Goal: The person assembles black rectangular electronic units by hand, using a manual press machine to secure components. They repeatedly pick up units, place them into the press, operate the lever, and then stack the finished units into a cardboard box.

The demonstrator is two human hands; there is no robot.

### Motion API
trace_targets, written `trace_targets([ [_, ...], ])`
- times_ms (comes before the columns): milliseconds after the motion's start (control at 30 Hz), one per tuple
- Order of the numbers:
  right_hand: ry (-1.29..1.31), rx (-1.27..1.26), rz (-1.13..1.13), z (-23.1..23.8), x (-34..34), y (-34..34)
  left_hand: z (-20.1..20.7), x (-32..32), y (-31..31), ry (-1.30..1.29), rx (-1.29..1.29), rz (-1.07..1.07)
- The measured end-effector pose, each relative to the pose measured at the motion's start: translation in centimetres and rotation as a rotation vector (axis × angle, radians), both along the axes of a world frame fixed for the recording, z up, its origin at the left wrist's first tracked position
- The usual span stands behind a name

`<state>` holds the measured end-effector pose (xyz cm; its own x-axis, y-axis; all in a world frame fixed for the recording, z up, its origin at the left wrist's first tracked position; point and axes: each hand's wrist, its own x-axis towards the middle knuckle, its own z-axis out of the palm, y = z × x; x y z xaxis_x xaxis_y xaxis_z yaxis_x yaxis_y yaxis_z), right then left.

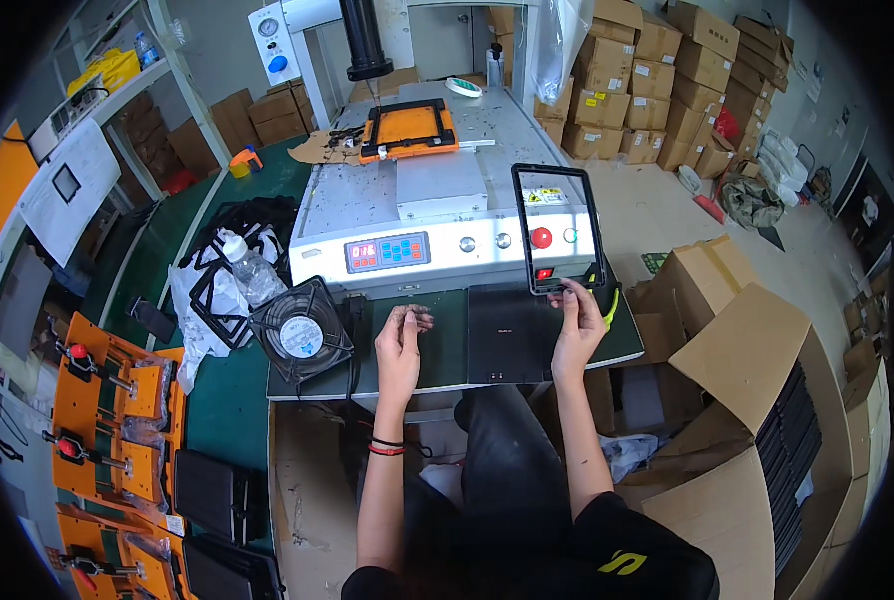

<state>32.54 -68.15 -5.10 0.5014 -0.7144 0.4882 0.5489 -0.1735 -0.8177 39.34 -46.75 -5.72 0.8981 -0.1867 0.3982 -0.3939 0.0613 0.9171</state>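
Observation:
My right hand [576, 330] pinches the lower edge of a thin black rectangular frame [524, 232]. The frame stands tilted upright in front of the machine's buttons, which show through its opening. My left hand [401, 345] is raised over the green table edge with its fingers curled together; anything between them is too small or hidden to make out. Between the hands, a flat black panel [502, 340] lies on the table. Farther back, an orange fixture [407, 130] with a black frame on it sits on the machine, below a black cylinder [362, 40].
Left of my left hand stand a round black fan [302, 335] and a clear bottle [252, 272] among black frames. Orange clamp jigs [117, 420] line the left bench. At right, an open carton [747, 340] holds stacked black pieces. Cardboard boxes [632, 90] are piled behind.

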Motion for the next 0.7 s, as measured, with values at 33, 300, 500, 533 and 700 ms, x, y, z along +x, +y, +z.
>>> trace_targets([
  [33, -0.007, -0.023, 0.005, -0.04, 0.04, 0.11, -0.06, 0.01, 0.05, -0.001, 0.001, -0.001],
  [300, 0.052, -0.017, 0.023, -0.02, 0.01, 0.32, -0.11, 0.02, 0.16, 0.037, -0.016, -0.02],
  [500, 0.067, -0.018, 0.046, 0.09, -0.08, 0.2, -0.23, -0.15, 0.07, 0.046, -0.016, -0.028],
  [533, 0.059, -0.011, 0.043, 0.05, -0.16, 0.26, -0.13, -0.3, 0.04, 0.063, -0.018, -0.026],
  [700, 0.112, -0.023, 0.054, 0.37, -0.26, 0.08, 0.44, -0.81, -0.59, 0.04, -0.179, -0.106],
])
